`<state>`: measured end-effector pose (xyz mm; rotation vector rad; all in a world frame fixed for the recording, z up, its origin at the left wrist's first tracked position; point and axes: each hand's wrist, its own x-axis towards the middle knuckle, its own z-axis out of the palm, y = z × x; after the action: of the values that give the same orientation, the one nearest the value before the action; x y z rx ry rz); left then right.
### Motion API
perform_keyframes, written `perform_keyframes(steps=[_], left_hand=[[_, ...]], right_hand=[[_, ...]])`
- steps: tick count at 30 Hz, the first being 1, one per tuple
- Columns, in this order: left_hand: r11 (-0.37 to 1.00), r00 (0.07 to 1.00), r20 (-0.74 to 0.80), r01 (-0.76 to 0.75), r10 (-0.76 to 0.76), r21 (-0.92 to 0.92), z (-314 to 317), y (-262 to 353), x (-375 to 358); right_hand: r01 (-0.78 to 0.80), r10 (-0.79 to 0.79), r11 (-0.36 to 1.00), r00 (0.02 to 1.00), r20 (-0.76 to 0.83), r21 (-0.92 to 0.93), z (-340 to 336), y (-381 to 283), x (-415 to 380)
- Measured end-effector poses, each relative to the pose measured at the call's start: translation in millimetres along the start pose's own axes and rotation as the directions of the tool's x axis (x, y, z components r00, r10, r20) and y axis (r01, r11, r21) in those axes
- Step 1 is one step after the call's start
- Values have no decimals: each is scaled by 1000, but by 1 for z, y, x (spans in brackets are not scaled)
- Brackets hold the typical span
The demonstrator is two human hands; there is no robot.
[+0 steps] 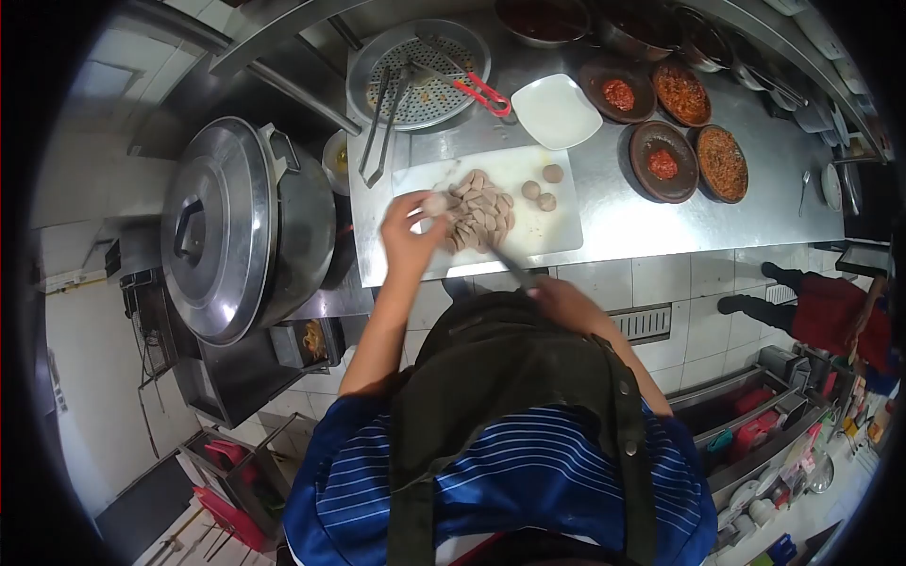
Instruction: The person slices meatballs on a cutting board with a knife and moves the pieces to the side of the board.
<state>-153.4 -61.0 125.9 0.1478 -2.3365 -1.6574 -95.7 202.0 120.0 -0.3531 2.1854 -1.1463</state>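
Observation:
My left hand (408, 232) is at the left side of the white cutting board (557, 226), its fingers closed around a pale round meatball (434, 204). Beside it lies a heap of sliced meatball pieces (479, 209). Several whole meatballs (540, 193) rest on the board's right part. My right hand (559, 300), slightly blurred, grips a knife (511, 267) just off the board's front edge. The blade points up and left toward the heap, with its tip near the pieces.
Behind the board stand a perforated metal pan (429, 71) with red-handled tongs (483, 92) and a white square plate (557, 110). Clay bowls with red sauce (663, 162) sit to the right. A large lidded pot (222, 226) is at left. Another person (830, 316) stands far right.

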Motion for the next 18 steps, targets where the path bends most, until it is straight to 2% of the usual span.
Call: perform_keyframes(steps=[1, 2, 4, 5, 7, 8, 9, 11, 12, 14, 18], left_hand=[[997, 997, -44, 65, -67, -45, -16, -3, -5], [997, 996, -57, 67, -69, -43, -28, -10, -12], [975, 972, -87, 221, -220, 8, -47, -33, -31], [960, 956, -89, 279, -279, -15, -50, -39, -38], [952, 958, -109, 278, -266, 126, -51, -50, -51], [958, 957, -126, 272, -260, 89, -47, -60, -58], [962, 959, -114, 268, -261, 53, -41, -63, -60], [984, 984, -60, 173, -170, 47, -31, -63, -61], [982, 981, -67, 186, -183, 37, -26, -65, -60], [988, 996, 81, -38, 26, 148, -19, -66, -56], [996, 997, 47, -69, 66, 63, -12, -70, -55]], right_hand=[[36, -38, 999, 997, 73, 34, 18, -3, 19], [71, -81, 995, 986, 147, 70, 37, -6, 38], [124, -111, 990, 980, 166, -71, 74, -6, 70], [136, -121, 988, 976, 181, -75, 81, -4, 78], [163, -151, 976, 984, 90, -145, 87, -1, 89], [140, -139, 989, 990, 18, -47, 75, -11, 86], [139, -137, 989, 990, 38, -54, 69, -17, 87], [-90, 84, 973, 996, -41, -212, 61, -25, 91], [-71, 62, 974, 997, -45, -217, 58, -31, 89], [-89, 77, 969, 995, -60, -231, 62, -32, 90], [-154, 131, 957, 985, -109, -244, 66, -38, 89]])
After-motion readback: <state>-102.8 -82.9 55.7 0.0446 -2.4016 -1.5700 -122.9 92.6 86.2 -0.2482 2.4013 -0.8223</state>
